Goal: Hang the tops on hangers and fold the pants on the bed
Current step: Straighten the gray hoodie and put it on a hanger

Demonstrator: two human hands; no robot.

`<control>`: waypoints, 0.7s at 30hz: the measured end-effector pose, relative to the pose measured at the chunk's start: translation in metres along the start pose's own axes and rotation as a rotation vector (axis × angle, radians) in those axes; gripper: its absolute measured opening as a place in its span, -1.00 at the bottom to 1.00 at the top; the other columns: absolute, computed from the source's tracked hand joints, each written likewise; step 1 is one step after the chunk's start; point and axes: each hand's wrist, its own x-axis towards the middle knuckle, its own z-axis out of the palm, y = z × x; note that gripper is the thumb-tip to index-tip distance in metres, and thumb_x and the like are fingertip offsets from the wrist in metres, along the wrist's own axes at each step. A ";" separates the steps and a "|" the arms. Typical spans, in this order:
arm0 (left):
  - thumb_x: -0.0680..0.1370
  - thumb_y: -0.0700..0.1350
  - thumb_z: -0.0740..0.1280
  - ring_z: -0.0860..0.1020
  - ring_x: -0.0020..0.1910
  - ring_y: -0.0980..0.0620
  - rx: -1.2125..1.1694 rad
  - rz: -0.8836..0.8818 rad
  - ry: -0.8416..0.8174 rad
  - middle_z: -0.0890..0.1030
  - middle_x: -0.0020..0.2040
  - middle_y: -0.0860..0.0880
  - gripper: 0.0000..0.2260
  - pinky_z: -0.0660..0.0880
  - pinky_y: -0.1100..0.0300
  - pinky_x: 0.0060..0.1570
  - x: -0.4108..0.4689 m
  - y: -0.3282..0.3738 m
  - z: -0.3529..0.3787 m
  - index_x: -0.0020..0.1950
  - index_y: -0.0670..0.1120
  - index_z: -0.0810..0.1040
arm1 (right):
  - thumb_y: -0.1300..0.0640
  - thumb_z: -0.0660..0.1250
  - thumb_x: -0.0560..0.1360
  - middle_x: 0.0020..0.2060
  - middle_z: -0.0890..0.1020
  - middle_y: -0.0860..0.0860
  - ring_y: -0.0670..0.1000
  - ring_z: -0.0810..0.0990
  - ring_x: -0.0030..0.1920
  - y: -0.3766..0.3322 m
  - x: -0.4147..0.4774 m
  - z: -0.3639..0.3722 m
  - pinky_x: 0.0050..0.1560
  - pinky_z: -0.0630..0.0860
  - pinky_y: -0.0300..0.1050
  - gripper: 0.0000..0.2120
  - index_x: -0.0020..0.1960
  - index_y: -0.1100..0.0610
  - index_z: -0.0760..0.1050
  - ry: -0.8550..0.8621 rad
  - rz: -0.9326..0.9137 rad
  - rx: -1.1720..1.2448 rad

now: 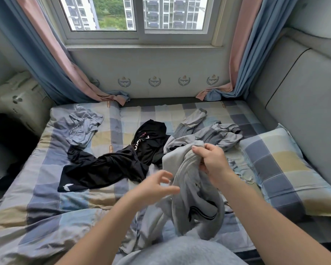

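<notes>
— Grey-clad lap fills six o'clock, closest to the lens. What sits just beyond it?

— Both forearms reach in over the bed. The right hand holds a bunched grey garment slightly right of centre. Its grip is closed, with fingers and thumb pinching a fold at the top, and the rest of the cloth hangs down toward the lap.

— Top or pants?

— Cannot tell; it is too crumpled. A dark stripe shows on its lower part.

— And the left hand?

— Its grip is open, fingers spread and loosely curled, just beside the garment's left edge. It is blurred, so I cannot tell whether it touches the cloth.

— Other clothes, counting from the held garment?

— A black garment sprawls on the checked sheet at nine to ten o'clock, with a white logo at its near end. A black top with white lettering lies at eleven o'clock, touching it. Pale blue-grey shorts are crumpled farther out at ten o'clock. A heap of grey clothes lies at twelve to one o'clock, just behind the right hand.

— Around the bed?

— A checked pillow lies at three o'clock against a padded headboard. At twelve o'clock is a window flanked by pink-and-blue curtains.
</notes>
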 end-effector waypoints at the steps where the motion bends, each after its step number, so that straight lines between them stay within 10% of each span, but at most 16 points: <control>1: 0.44 0.12 0.52 0.57 0.19 0.08 0.023 -0.016 -0.039 0.51 0.29 0.02 -0.42 0.55 0.08 0.20 0.002 -0.003 0.009 0.39 0.04 0.42 | 0.30 0.35 0.56 -0.29 0.62 0.16 0.04 0.62 -0.33 -0.010 -0.007 0.001 -0.31 0.61 -0.11 -0.95 -0.08 0.28 0.53 -0.016 0.004 0.081; 6: 0.27 0.28 0.44 0.51 0.21 0.05 0.152 -0.039 0.156 0.49 0.26 0.07 -0.35 0.49 -0.01 0.24 0.023 -0.024 0.034 0.32 0.17 0.39 | 0.28 0.31 0.57 -0.25 0.64 0.10 0.02 0.63 -0.27 -0.042 -0.028 -0.003 -0.20 0.62 -0.13 -0.95 -0.01 0.25 0.55 -0.115 -0.049 0.321; 10: 0.38 0.04 0.33 0.60 -0.04 -0.04 0.060 -0.013 0.373 0.64 -0.12 0.08 -0.85 0.57 -0.07 0.02 0.029 -0.035 0.020 -0.11 0.24 0.45 | 0.24 0.30 0.56 -0.25 0.64 0.07 0.00 0.64 -0.25 -0.054 -0.037 -0.008 -0.22 0.62 -0.17 -0.92 -0.04 0.22 0.57 -0.154 -0.098 0.398; 21: 0.42 -0.48 0.20 0.62 -0.06 0.01 -0.212 0.347 0.984 0.66 -0.08 -0.03 -0.61 0.57 0.17 -0.05 0.009 -0.005 -0.042 -0.03 -0.01 0.57 | 0.21 0.29 0.57 -0.41 0.61 0.02 -0.05 0.61 -0.45 0.019 -0.008 -0.070 -0.43 0.59 -0.19 -0.95 -0.06 0.14 0.53 0.220 0.196 0.265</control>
